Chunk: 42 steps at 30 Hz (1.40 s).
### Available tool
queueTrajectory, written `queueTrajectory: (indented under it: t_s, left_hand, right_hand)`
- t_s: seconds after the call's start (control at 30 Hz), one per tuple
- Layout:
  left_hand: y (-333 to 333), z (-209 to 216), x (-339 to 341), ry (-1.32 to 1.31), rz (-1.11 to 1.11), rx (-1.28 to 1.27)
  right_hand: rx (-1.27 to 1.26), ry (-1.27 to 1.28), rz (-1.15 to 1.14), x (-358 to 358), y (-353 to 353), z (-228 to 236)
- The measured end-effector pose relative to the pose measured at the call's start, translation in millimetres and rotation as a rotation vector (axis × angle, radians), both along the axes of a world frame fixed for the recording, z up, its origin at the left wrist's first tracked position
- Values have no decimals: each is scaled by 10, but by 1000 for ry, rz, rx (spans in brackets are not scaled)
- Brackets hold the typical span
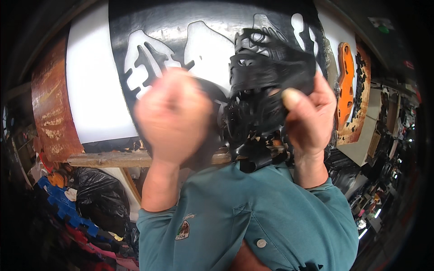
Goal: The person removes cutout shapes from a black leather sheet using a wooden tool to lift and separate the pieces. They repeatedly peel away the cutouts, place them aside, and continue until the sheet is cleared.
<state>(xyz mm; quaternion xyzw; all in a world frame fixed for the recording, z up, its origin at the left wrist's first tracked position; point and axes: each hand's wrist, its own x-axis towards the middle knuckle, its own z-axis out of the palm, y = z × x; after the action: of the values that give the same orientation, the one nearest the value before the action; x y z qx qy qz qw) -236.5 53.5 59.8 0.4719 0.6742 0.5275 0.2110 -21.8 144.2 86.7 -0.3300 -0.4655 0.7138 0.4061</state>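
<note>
My right hand (309,110) grips a bunch of black, flexible cut-out pieces (266,72), thumb on the near face. The pieces have slots and holes, and they lie bunched over each other. My left hand (174,113) is beside them, smeared by motion; it looks curled, but its fingers cannot be made out. Beneath both hands spreads a black sheet (120,27) with several cut-out openings, some shaped like shoe uppers. A white board (90,77) shows through these openings and past the sheet's left edge. Dark scraps (255,156) hang by the table's near edge.
A wooden rail (108,159) runs along the near edge of the table. To the right lies a long orange piece (346,81) with holes, beside small black scraps. A worn brown board (52,99) borders the left. Below left are a black plastic bag (101,194) and blue scrap (65,203).
</note>
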Motion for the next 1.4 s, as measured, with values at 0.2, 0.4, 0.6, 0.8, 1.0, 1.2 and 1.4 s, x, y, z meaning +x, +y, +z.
queueTrajectory:
  t_s: [0.2,0.4,0.6,0.8,1.0,1.2,1.4]
  left_hand:
    - [-126,-356,-262,-709,311,101]
    - [2,-288,-27,-640,124,225]
    - [179,-5,116,-1271,-230,345]
    - [-9,-167,-359,-1510,-122,404]
    - [-214,-263,-679,-1420,291,303]
    - [-279,-486,-479,-521,103,-34]
    - [-180,-127,-308,-449,129,200]
  right_hand:
    - [-124,130,-140,405,210,-201]
    - [-120,175,-52,361,160,-222]
    - [-186,318,39,282,172,-221]
    - [-151,110,9,298,136,-194]
    - [57,39,-428,687,592,177]
    - [254,38,-328,948,628,60]
    - [683,-173,-552,1554,867,585]
